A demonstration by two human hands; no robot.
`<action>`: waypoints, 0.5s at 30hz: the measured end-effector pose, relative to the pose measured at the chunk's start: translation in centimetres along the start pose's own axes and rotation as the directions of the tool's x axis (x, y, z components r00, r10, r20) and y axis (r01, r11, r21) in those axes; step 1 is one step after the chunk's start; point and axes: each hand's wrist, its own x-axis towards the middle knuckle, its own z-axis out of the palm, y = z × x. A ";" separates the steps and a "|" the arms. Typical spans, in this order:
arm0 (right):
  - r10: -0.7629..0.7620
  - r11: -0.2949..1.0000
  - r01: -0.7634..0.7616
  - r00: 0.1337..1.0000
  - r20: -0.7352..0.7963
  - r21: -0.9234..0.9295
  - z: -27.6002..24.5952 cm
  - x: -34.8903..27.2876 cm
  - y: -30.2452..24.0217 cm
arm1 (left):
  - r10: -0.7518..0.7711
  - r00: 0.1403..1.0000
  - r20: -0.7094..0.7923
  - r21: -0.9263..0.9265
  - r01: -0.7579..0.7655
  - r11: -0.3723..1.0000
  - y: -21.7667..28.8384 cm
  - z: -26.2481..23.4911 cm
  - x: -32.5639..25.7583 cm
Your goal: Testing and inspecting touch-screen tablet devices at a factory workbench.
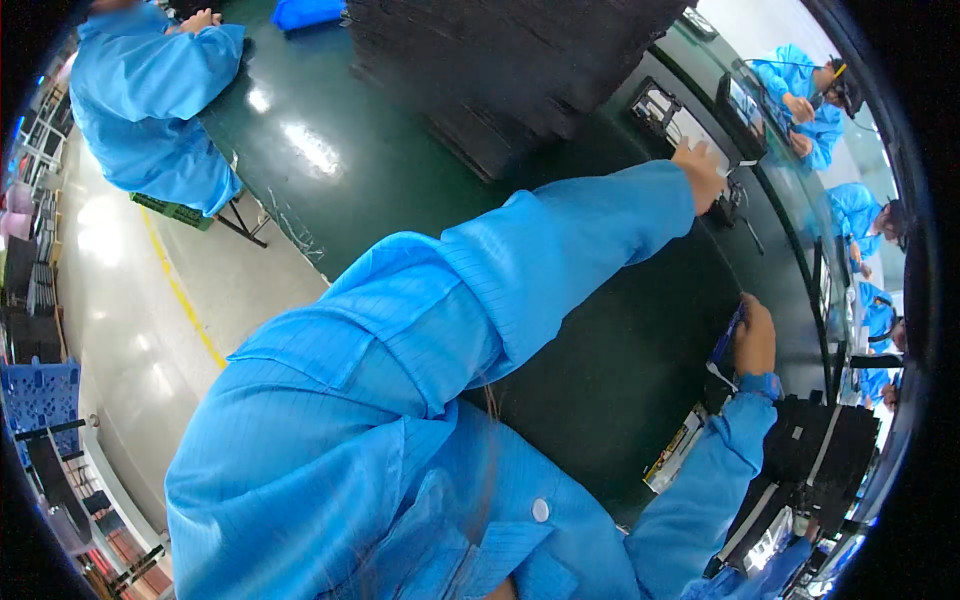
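While the left hand (700,172) reaches across the dark green counter (420,190) to a small black device (728,205), grip unclear, the right hand (755,338) grasps a blue strip (727,338) nearer its edge.

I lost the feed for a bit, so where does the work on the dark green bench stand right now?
Done: nothing finished can be made out for certain. In hand: the left hand reaches out to a small dark part by the framed panels; the right hand grips a thin blue-edged piece on the bench. Left: black trays beside the right forearm and a tall black stack wait.
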 end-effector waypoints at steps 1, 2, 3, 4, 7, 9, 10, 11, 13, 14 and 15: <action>-0.071 0.997 0.070 0.986 -0.153 -0.009 -0.9 -0.3 0.1 | 0.037 0.996 -0.081 -0.071 -0.043 0.997 0.6 -1.5 0.4; -0.143 0.990 0.141 0.943 -0.301 -0.029 -2.0 -0.5 0.3 | 0.067 0.984 -0.165 -0.136 -0.090 0.987 1.2 -3.1 0.9; -0.067 0.998 0.067 0.930 -0.362 -0.013 -2.9 -0.8 1.1 | 0.135 0.960 -0.246 -0.179 -0.182 0.967 2.2 -5.1 1.2; -0.038 0.998 0.015 0.901 -0.431 -0.056 -3.6 -0.8 2.7 | 0.196 0.923 -0.332 -0.212 -0.276 0.937 3.0 -7.7 1.5; 0.144 0.965 -0.203 0.939 -0.312 -0.166 0.0 -0.8 8.1 | 0.331 0.773 -0.541 -0.269 -0.532 0.803 5.2 -17.2 0.7; 0.294 0.912 -0.317 0.948 -0.125 -0.259 1.0 0.0 6.9 | 0.295 0.557 -0.777 -0.189 -0.652 0.734 4.0 -22.5 -0.5; 0.384 0.881 -0.399 0.917 -0.106 -0.256 -0.1 -0.7 4.0 | 0.259 0.427 -0.866 -0.114 -0.674 0.730 3.0 -25.5 -1.7; 0.481 0.836 -0.486 0.872 -0.086 -0.254 -0.9 -1.6 2.3 | 0.340 0.382 -0.859 0.008 -0.655 0.756 0.8 -28.8 -3.0; 0.463 0.822 -0.445 0.886 -0.040 -0.354 -0.9 -0.6 4.5 | 0.068 0.717 -0.694 -0.287 -0.362 0.887 -2.0 -34.9 -8.3; 0.362 0.911 -0.375 0.926 -0.107 -0.173 -2.3 0.7 3.2 | 0.062 0.631 -0.773 -0.183 -0.315 0.931 -3.9 -36.9 -9.0; 0.269 0.962 -0.273 0.945 -0.188 0.005 -4.0 1.9 1.6 | 0.019 0.503 -0.864 -0.091 -0.193 0.977 -5.6 -37.6 -9.1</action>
